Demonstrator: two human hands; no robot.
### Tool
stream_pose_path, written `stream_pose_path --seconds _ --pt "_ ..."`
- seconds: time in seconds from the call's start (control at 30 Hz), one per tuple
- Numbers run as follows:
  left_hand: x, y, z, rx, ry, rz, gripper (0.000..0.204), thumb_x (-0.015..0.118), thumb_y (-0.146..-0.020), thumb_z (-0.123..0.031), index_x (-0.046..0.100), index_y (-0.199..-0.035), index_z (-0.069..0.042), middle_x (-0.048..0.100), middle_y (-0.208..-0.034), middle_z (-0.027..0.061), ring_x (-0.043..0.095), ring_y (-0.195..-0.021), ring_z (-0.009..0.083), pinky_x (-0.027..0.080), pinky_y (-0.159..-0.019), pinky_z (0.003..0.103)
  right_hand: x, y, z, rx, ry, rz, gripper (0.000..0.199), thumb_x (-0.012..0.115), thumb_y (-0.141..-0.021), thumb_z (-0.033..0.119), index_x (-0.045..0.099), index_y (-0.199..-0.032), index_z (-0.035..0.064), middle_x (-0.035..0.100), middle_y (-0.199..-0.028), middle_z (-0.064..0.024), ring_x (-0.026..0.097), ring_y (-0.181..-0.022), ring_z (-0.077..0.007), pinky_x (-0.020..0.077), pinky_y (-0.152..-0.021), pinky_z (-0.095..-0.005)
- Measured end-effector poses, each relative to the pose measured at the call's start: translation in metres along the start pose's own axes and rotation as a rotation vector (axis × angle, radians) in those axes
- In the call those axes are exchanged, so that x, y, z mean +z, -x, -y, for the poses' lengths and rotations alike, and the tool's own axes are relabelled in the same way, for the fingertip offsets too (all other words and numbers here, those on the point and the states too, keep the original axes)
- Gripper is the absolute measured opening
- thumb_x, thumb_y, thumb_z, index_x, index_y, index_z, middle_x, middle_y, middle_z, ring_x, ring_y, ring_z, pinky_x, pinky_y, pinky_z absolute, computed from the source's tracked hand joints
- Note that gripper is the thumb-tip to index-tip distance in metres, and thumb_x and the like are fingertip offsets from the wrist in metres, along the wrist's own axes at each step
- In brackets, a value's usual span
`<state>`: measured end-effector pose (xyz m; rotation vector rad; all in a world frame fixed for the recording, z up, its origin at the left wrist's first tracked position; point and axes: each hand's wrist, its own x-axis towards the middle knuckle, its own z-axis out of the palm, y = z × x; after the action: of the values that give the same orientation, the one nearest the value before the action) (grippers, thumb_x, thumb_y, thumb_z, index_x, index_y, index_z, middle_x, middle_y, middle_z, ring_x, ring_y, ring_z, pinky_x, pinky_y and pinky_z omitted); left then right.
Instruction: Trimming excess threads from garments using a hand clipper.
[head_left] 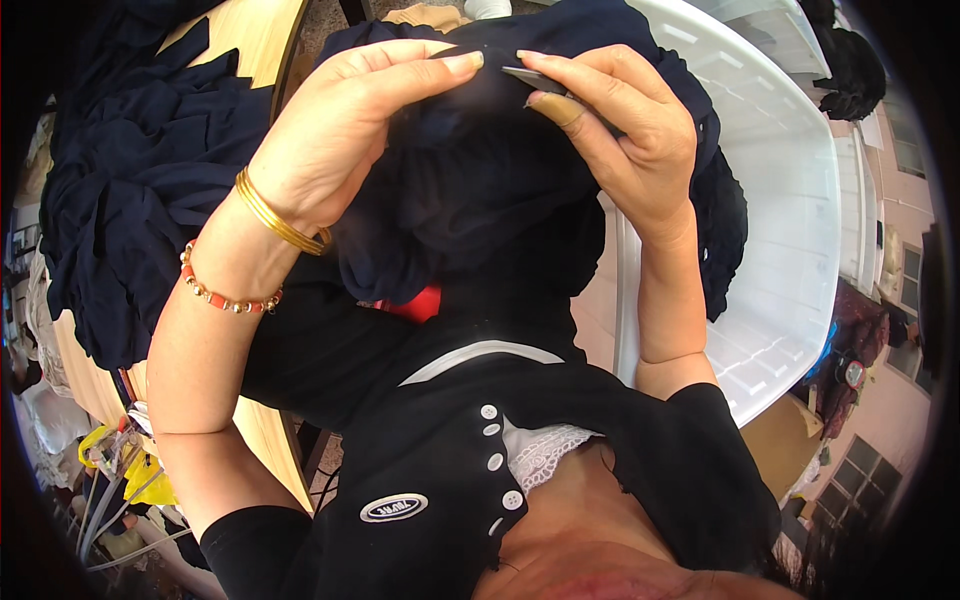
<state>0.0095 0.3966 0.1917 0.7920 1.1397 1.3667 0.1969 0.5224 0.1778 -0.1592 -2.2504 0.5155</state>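
Note:
Dark navy cloth (460,170) is bunched over my lap and rises to my fingers at the top of the view. My left hand (335,135) pinches its upper edge between thumb and fingers. Just right of that pinch, my right hand (635,135) grips a small grey metal blade (535,77) between its thumb and fingers. The blade's tip points left toward the cloth by my left fingertips. A tan covering wraps the right thumb's end. The rest of the blade is hidden in my fingers, so its exact kind does not show.
A large white plastic tub (790,250) stands at the right, with navy cloth over its near-left rim. More navy cloth (150,210) lies heaped on the wooden table (265,35) at the left. Yellow plastic (150,482) and cords lie at the lower left.

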Motion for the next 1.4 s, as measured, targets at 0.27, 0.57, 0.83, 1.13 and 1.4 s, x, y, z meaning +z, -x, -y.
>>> stream_pose_path --seconds 0.27,0.57,0.83,1.13,1.4 --pt "0.006 -0.002 0.007 0.112 -0.169 0.041 0.023 0.06 -0.091 -0.011 0.064 -0.111 0.0 0.066 -0.103 0.0022 0.06 -0.098 0.0083 0.043 -0.09 0.021 -0.003 0.006 0.001 0.401 -0.389 0.046 0.018 0.075 -0.078 0.005 0.067 -0.094 0.0002 0.057 -0.08 0.0017 0.051 -0.068 -0.0035 0.0386 -0.06 -0.017" --pt "-0.002 -0.001 0.001 0.149 -0.107 0.066 0.027 0.059 -0.092 -0.014 0.063 -0.117 -0.003 0.065 -0.102 -0.0006 0.059 -0.094 0.0054 0.043 -0.086 0.019 -0.023 0.005 -0.002 0.464 -0.355 -0.369 0.006 0.07 -0.083 0.003 0.065 -0.086 0.0005 0.057 -0.077 0.0031 0.047 -0.067 -0.0028 0.037 -0.061 -0.0159" --pt "0.004 0.004 0.001 0.058 -0.039 0.023 0.027 0.06 -0.092 -0.015 0.062 -0.117 -0.005 0.066 -0.101 -0.0023 0.058 -0.092 0.0032 0.044 -0.08 0.017 -0.018 0.002 0.005 0.292 -0.257 -0.061 0.033 0.076 -0.077 0.006 0.065 -0.109 0.0047 0.056 -0.088 -0.0003 0.054 -0.075 -0.0052 0.0409 -0.063 -0.0158" --pt "0.007 0.002 0.007 0.191 -0.219 0.015 0.027 0.057 -0.094 -0.016 0.062 -0.117 -0.002 0.066 -0.103 0.0016 0.06 -0.098 0.0073 0.044 -0.089 0.02 -0.008 0.0 0.004 0.046 0.081 0.042 0.041 0.08 -0.064 0.005 0.071 -0.104 0.0106 0.057 -0.078 -0.0042 0.055 -0.069 -0.0164 0.0448 -0.058 -0.0262" --pt "0.001 -0.001 0.014 0.211 -0.441 0.04 0.028 0.054 -0.096 -0.017 0.061 -0.115 0.002 0.065 -0.106 0.005 0.059 -0.102 0.0108 0.044 -0.092 0.022 -0.006 0.002 0.003 0.009 0.116 0.089 0.041 0.08 -0.063 0.008 0.072 -0.103 0.0136 0.057 -0.076 -0.0017 0.054 -0.067 -0.0162 0.0441 -0.056 -0.0267"
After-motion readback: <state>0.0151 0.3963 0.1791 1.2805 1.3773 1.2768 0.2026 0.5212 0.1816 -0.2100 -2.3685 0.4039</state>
